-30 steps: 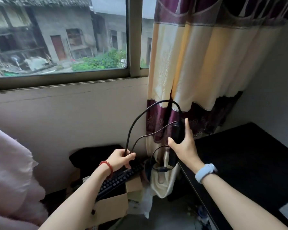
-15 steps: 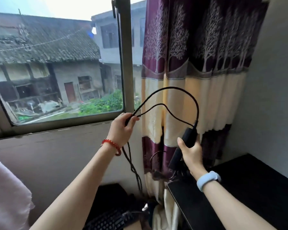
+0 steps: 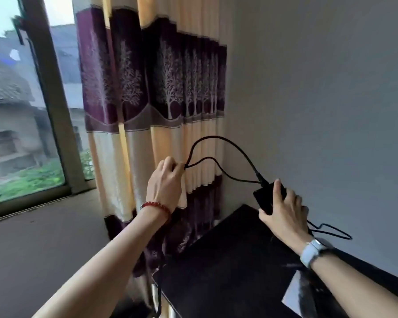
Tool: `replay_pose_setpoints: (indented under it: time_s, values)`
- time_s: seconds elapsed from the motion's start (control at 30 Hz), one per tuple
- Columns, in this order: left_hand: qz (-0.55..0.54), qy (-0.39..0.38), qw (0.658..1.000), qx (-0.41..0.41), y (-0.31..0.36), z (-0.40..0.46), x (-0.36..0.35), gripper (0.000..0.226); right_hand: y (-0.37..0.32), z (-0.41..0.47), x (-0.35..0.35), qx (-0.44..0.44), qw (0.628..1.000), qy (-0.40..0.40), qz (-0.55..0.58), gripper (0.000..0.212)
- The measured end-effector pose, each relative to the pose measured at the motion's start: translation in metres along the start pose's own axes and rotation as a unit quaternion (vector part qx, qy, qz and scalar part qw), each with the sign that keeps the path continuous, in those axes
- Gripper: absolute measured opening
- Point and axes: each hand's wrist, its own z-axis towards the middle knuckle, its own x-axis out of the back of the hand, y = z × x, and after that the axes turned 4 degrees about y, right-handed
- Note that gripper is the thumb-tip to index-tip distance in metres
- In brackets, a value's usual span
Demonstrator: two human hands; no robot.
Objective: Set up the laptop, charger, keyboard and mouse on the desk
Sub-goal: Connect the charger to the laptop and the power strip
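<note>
My right hand (image 3: pixel 284 208) grips the black charger brick (image 3: pixel 263 198) in the air over the far part of the black desk (image 3: pixel 228 260). From the brick, a black cable (image 3: pixel 225 143) loops up and left to my left hand (image 3: pixel 164 182), which pinches two strands of it in front of the curtain. Another stretch of cable (image 3: pixel 331 229) trails behind my right wrist, and a strand hangs down past the desk's left edge. Laptop, keyboard and mouse are out of view.
A purple and cream curtain (image 3: pixel 152 88) hangs just left of the desk's far corner. A grey wall (image 3: pixel 319 99) runs along the desk's right side. The window (image 3: pixel 21 134) is at left. Something pale and flat (image 3: pixel 294 292) lies on the desk near my right forearm.
Both hands have risen and swung right with the charger. The brick has moved from beside the desk's edge to above the desk. The box with the keyboard has dropped out of view.
</note>
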Motion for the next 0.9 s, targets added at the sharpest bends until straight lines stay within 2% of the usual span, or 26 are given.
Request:
replay_pose_setpoints:
  time_s: [0.23,0.37,0.57,0.67,0.9]
  values:
    - [-0.002,0.017,0.977,-0.213,0.090,0.033,-0.059,0.020,0.110,-0.025,0.044,-0.105,0.989,0.002,-0.104,0.091]
    - [-0.047,0.062,0.955,-0.285,0.139,0.060,-0.078,0.027,0.145,-0.043,0.066,-0.179,0.974,0.046,-0.135,0.090]
    - [-0.098,0.080,0.938,-0.322,0.191,0.080,-0.100,0.024,0.169,-0.064,0.087,-0.265,0.946,0.062,-0.175,0.088]
    - [-0.128,0.079,0.935,-0.323,0.212,0.076,-0.104,0.020,0.180,-0.079,0.093,-0.282,0.937,0.040,-0.202,0.090]
    - [-0.239,-0.009,0.916,-0.322,0.256,0.002,-0.129,0.017,0.218,-0.148,0.085,-0.330,0.908,-0.036,-0.253,0.093]
